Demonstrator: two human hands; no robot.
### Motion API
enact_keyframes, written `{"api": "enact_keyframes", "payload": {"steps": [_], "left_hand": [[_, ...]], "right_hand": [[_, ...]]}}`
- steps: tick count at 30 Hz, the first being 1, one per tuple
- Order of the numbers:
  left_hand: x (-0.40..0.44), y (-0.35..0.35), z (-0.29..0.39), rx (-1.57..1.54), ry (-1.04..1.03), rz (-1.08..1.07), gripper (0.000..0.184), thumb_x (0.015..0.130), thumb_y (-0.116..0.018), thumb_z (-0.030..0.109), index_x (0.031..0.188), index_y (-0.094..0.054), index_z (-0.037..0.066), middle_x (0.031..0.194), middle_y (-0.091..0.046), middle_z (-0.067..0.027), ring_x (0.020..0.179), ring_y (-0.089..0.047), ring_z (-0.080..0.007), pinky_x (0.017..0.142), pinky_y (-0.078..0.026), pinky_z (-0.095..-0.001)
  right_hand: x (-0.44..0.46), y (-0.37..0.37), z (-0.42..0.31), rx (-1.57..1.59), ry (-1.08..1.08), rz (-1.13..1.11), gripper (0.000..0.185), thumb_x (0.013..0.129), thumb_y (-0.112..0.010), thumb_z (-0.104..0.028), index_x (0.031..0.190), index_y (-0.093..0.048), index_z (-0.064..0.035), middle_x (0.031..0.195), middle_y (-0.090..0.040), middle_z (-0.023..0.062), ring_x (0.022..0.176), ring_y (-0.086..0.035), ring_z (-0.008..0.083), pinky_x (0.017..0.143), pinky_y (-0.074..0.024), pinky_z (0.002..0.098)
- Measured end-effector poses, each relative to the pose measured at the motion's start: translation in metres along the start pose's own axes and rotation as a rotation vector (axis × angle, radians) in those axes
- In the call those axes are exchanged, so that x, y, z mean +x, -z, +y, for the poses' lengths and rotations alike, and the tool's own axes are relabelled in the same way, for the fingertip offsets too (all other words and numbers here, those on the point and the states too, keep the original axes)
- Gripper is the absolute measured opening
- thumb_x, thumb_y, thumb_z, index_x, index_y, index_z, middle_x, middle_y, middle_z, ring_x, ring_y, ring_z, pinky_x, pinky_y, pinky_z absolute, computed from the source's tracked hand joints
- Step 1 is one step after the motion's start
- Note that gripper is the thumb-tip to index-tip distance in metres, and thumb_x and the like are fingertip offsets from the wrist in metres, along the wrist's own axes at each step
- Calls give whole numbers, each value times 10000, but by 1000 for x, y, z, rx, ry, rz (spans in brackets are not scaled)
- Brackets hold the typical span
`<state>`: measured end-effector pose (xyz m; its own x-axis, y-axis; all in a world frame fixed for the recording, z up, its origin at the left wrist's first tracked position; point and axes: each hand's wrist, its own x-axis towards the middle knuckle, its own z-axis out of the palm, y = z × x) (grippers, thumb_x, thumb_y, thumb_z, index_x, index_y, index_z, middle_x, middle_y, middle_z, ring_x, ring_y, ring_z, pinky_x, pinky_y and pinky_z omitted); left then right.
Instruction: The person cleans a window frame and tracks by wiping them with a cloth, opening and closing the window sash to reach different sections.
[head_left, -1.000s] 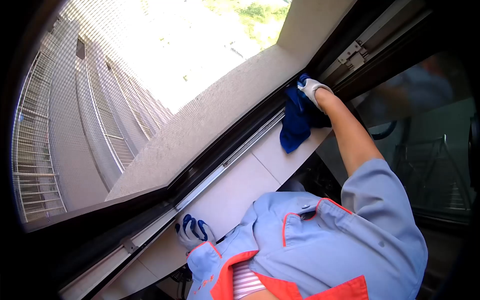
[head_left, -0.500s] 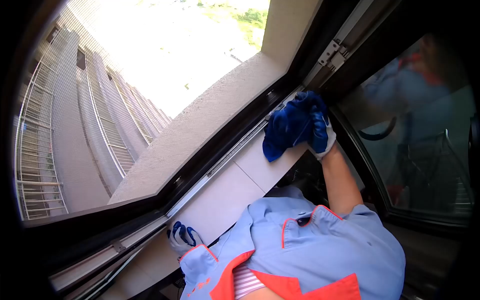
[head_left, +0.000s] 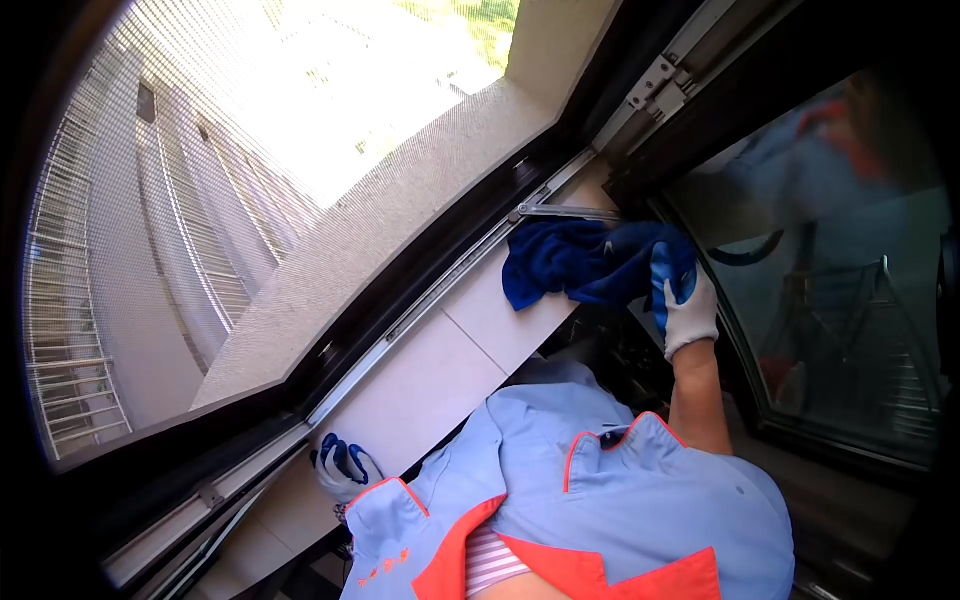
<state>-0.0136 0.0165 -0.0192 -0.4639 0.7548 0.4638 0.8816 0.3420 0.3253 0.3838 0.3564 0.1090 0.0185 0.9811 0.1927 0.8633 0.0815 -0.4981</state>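
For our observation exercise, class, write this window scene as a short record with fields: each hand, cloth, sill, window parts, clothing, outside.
Right hand: gloved, gripping one end of the cloth
Left hand: gloved, on the sill, fingers curled, no object visible in it
Cloth: dark blue, bunched, partly over the sill
Sill: pale tiles with a dark joint
Window parts: metal track, hinge, dark-framed glass pane
Clothing: light blue shirt, red trim
Outside: railings

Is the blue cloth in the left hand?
No: the right hand holds the blue cloth, while the left hand rests farther along the tiled sill.
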Motion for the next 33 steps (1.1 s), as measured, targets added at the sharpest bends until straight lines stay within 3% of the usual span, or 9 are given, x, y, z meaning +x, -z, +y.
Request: {"api": "enact_keyframes", "payload": {"steps": [3, 7, 8, 9, 12, 19, 23, 28, 33], "left_hand": [[-5, -3, -9, 0, -13, -1, 245, 823, -684, 115, 1046, -614, 42, 1105, -657, -155, 992, -647, -357, 990, -463, -513], [-2, -1, -2, 21, -11, 22, 236, 820, -684, 115, 1039, -617, 57, 1117, -659, -136, 989, -649, -350, 994, -462, -517], [2, 2, 3, 42, -3, 9, 234, 819, -684, 114, 1036, -618, 60, 1121, -660, -130, 986, -649, -348, 996, -462, -518], [4, 3, 5, 62, 4, -2, 231, 818, -684, 113, 1033, -618, 64, 1125, -660, -124, 984, -650, -346, 997, -462, -518], [3, 1, 2, 59, -13, 15, 230, 813, -686, 116, 1026, -617, 65, 1129, -660, -119, 993, -644, -343, 999, -462, -518], [3, 1, 11, 67, 41, 22, 230, 807, -690, 121, 1017, -614, 66, 1132, -660, -115, 1004, -635, -340, 1000, -461, -518], [4, 2, 14, 61, 62, 18, 230, 804, -692, 124, 1012, -613, 66, 1133, -660, -113, 1011, -631, -338, 1001, -461, -519], [7, 6, 17, 64, 93, 12, 230, 799, -695, 128, 1005, -611, 67, 1135, -659, -111, 1018, -625, -335, 1002, -460, -519], [7, 7, 17, 46, 95, -10, 263, 777, -715, 135, 1005, -602, 67, 1148, -653, -113, 1015, -609, -332, 1013, -448, -529]], "right_hand": [[13, -14, 13, -31, -247, -448, 391, 883, -685, -263, 1169, -627, -4, 1071, -656, 265, 991, -609, 449, 867, -503, 457], [17, -48, 10, 999, -382, -322, 392, 935, -661, -210, 1235, -576, 28, 1089, -681, 190, 998, -649, 317, 859, -498, 365], [31, -49, 3, 959, -461, -398, 382, 941, -655, -197, 1233, -571, 35, 1080, -684, 176, 996, -653, 294, 850, -497, 354], [40, -53, -20, 392, -165, -321, 396, 933, -669, -213, 1240, -569, 18, 1051, -680, 184, 963, -653, 306, 833, -502, 367], [84, -71, -87, -25, -106, -347, 352, 928, -632, -295, 1183, -581, -58, 1108, -637, 277, 1050, -565, 481, 850, -489, 514], [164, -123, -112, -580, -84, -538, 407, 968, -550, -391, 1222, -643, -88, 1239, -644, 201, 1175, -592, 414, 948, -523, 444], [180, -130, -120, -745, -40, -653, 391, 960, -565, -390, 1142, -718, -80, 1271, -637, 165, 1183, -608, 379, 950, -522, 438], [193, -129, -131, -915, 150, -668, 321, 710, -677, -40, 1017, -765, -68, 1152, -697, 167, 1078, -681, 336, 858, -567, 411], [198, -142, -125, -914, 81, -628, 290, 767, -662, -67, 1040, -760, -68, 1187, -688, 154, 1105, -671, 331, 884, -562, 405]]}}
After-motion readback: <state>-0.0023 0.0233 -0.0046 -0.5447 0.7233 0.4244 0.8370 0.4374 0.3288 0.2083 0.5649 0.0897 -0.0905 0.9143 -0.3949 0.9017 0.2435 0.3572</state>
